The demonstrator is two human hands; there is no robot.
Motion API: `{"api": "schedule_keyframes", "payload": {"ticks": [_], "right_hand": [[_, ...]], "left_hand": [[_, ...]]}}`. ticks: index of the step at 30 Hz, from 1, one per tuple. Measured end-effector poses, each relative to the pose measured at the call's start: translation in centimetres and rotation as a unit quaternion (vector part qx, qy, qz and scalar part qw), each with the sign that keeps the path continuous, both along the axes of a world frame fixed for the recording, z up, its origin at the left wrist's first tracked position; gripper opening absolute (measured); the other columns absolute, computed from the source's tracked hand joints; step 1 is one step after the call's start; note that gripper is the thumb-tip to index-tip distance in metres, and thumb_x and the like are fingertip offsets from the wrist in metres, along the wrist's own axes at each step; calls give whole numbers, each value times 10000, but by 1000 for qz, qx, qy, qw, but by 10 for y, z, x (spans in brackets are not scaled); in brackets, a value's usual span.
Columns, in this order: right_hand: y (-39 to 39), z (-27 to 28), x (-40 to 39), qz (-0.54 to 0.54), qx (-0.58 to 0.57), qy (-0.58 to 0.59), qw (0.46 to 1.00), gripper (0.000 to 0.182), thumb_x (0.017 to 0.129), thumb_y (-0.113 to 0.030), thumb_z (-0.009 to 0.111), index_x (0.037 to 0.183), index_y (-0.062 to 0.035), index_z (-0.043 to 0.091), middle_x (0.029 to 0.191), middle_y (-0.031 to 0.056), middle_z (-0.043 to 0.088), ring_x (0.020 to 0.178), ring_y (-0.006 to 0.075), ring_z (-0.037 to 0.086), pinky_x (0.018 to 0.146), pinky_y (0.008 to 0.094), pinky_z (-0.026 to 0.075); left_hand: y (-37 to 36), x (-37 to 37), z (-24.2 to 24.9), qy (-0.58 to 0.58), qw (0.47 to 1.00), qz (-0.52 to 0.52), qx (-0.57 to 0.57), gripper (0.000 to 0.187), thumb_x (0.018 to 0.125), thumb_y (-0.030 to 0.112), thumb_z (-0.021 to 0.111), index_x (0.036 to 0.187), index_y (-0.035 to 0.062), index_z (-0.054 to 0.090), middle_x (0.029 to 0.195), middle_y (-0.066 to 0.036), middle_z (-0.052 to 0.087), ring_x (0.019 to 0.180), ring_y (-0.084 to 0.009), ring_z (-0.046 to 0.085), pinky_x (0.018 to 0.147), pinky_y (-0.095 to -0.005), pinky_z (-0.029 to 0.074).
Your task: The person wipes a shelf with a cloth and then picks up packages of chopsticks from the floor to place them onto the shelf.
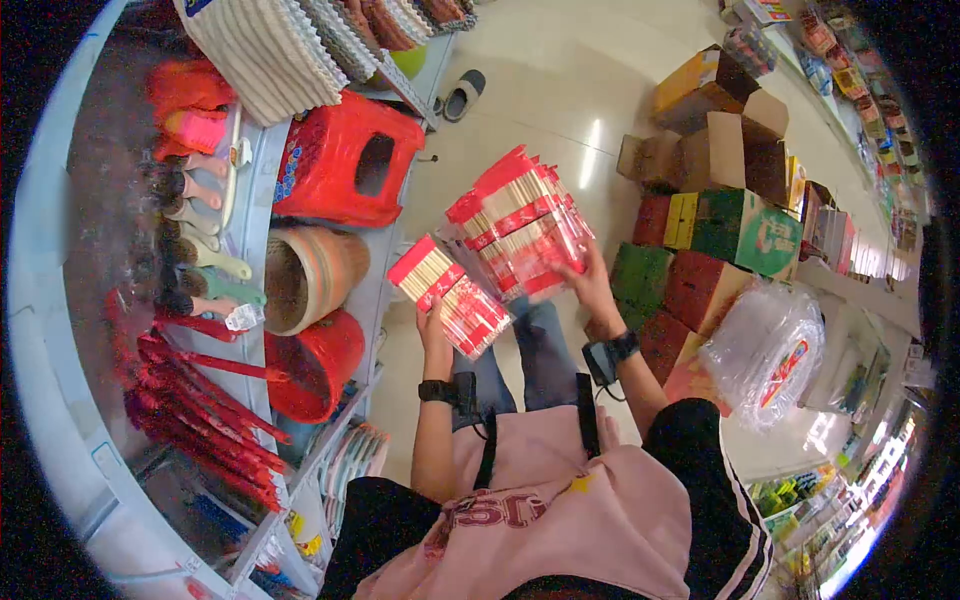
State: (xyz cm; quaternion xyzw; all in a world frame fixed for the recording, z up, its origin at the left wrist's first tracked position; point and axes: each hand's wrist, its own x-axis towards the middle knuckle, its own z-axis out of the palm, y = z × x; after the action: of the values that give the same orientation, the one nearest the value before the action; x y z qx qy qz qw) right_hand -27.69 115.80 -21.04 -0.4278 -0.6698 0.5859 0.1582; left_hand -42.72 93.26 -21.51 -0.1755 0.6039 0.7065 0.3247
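Red and clear plastic packs of thin wooden sticks are in both hands. My left hand (433, 325) grips one flat pack (450, 295) by its lower left edge, fingers closed on it. A thicker stack of similar packs (522, 222), up and to the right, is held at its lower right side by my right hand (590, 280). The pack and the stack are close together, with a small overlap or contact that I cannot make out exactly. Both are over the floor in front of my legs, and dark bands are on both wrists.
Shelves on the left carry a red plastic stool (340, 165), a striped basket (330, 275), a red bucket (318, 370) and hanging brushes (215, 262). At right are stacked cartons (735, 225) and a clear plastic bundle (765, 350). A shoe (464, 95) shows on the floor (530, 90).
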Motion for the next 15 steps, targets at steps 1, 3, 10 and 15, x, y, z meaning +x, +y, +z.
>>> {"api": "schedule_keyframes", "payload": {"ticks": [1,3,10,15], "right_hand": [[-11,19,-4,-17,-202,103,974,682,706,-93,707,1258,-13,314,1122,152,533,954,261,568,844,342,449],[-31,31,-7,21,-194,108,975,622,734,-93,687,1243,-35,334,1109,134,537,975,226,541,843,331,441],[-80,23,-11,276,29,-75,958,529,784,-179,641,1201,-40,347,1011,188,569,888,291,586,776,339,452],[-76,45,-21,269,-13,-23,963,370,807,-277,586,1037,5,521,904,211,581,812,364,569,705,410,454]], "left_hand": [[4,-1,0,-9,999,-7,35,407,883,241,520,1213,33,402,1129,-78,518,1007,-175,522,863,-308,430],[7,-7,-12,-28,995,-44,89,486,904,337,462,1267,33,350,1188,-84,479,1056,-170,494,883,-303,419],[13,8,-20,-84,993,-73,29,489,851,320,560,1220,39,405,1150,-81,511,1038,-200,515,830,-343,465],[-21,10,-33,-147,976,-3,158,408,864,225,549,1205,35,430,1152,-91,506,1016,-193,530,834,-325,458]]}}
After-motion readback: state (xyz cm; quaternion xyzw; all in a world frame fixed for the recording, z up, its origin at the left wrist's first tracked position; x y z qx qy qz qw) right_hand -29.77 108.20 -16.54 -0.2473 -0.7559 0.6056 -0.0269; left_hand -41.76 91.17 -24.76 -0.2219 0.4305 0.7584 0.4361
